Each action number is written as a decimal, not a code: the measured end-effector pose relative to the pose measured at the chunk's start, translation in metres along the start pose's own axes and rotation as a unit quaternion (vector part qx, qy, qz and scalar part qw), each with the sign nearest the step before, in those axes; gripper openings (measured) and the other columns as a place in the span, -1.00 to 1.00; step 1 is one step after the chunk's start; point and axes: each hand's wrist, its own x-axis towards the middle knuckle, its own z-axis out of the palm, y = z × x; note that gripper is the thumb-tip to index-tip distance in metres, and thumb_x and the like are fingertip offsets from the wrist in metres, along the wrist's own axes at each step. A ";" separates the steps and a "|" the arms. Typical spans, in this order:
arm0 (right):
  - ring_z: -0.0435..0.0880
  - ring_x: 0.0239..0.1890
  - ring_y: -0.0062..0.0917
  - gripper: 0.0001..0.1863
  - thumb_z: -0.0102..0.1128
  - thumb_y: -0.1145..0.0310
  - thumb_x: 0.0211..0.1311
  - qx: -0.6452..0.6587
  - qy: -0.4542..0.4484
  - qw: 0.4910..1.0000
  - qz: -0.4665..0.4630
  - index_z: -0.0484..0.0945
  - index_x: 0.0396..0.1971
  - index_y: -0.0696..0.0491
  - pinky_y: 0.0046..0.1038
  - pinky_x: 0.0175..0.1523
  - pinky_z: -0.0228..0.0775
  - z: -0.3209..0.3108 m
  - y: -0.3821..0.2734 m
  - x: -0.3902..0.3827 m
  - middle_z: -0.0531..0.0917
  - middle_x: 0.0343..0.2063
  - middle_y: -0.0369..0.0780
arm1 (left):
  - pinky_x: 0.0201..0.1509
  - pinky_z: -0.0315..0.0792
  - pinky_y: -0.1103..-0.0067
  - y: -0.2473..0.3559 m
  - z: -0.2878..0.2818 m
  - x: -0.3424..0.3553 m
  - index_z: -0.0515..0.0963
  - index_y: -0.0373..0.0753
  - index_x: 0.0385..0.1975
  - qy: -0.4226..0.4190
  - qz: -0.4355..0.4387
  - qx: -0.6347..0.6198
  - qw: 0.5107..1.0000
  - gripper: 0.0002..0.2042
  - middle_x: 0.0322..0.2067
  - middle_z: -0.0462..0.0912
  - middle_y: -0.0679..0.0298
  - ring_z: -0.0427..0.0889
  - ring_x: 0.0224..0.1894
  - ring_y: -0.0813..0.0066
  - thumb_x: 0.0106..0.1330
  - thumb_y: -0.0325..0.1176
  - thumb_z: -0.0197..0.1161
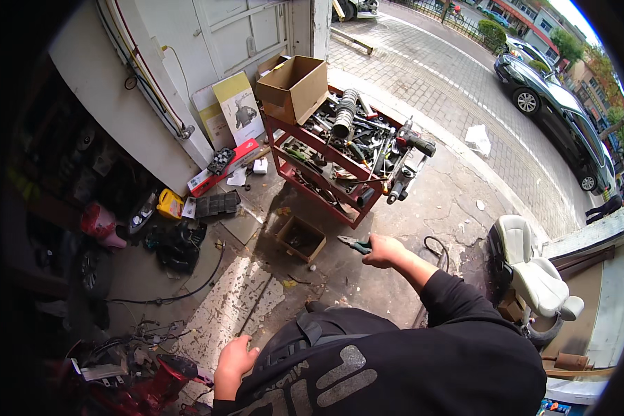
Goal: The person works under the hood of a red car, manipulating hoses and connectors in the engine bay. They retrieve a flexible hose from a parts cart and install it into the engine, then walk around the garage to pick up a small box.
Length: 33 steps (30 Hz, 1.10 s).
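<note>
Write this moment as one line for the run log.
right hand: holds pliers | left hand: empty, hangs by hip | ahead: red tool cart | floor: small open box

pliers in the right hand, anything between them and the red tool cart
Nothing visible. The green-handled pliers in the right hand point toward the red metal tool cart, with only bare concrete floor between; the small brown box sits off to the left.

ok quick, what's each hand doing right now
left hand: empty, fingers loosely curled, hanging by the hip.
right hand: closed around the teal-handled pliers, held out toward the red tool cart.
</note>
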 end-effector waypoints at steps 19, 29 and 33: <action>0.81 -0.05 0.01 -0.69 0.45 0.24 0.29 0.013 -0.034 0.888 -0.459 0.68 -0.16 0.16 -0.09 0.05 0.65 -0.003 -0.203 0.135 0.78 -0.20 0.06 | -0.23 0.55 0.55 -0.030 -0.036 -0.055 0.65 -0.25 -0.02 0.574 -0.024 -0.674 0.465 -0.87 -0.29 0.74 0.29 0.64 -0.38 0.52 0.66 -0.34 0.28; 0.77 0.01 -0.61 -0.82 0.41 0.46 0.59 0.067 -0.716 0.534 -0.445 0.76 0.06 0.20 -0.45 0.18 0.62 0.106 -0.420 -0.185 0.83 -0.13 -0.33 | -0.43 0.49 0.59 -0.118 -0.213 -0.055 0.60 -0.18 -0.18 0.787 0.025 -0.577 0.217 -0.92 -0.45 0.63 0.40 0.55 -0.48 0.63 0.59 -0.37 0.30; 0.81 0.17 -0.45 -0.70 0.39 0.65 0.47 0.114 -0.732 0.408 -0.534 0.77 0.14 0.20 -0.38 0.33 0.59 0.103 -0.423 -0.231 0.87 0.11 -0.19 | -0.25 0.58 0.36 -0.154 -0.233 -0.066 0.59 -0.23 -0.20 0.903 -0.091 -0.324 0.267 -0.92 -0.42 0.69 0.29 0.66 -0.40 0.45 0.56 -0.38 0.28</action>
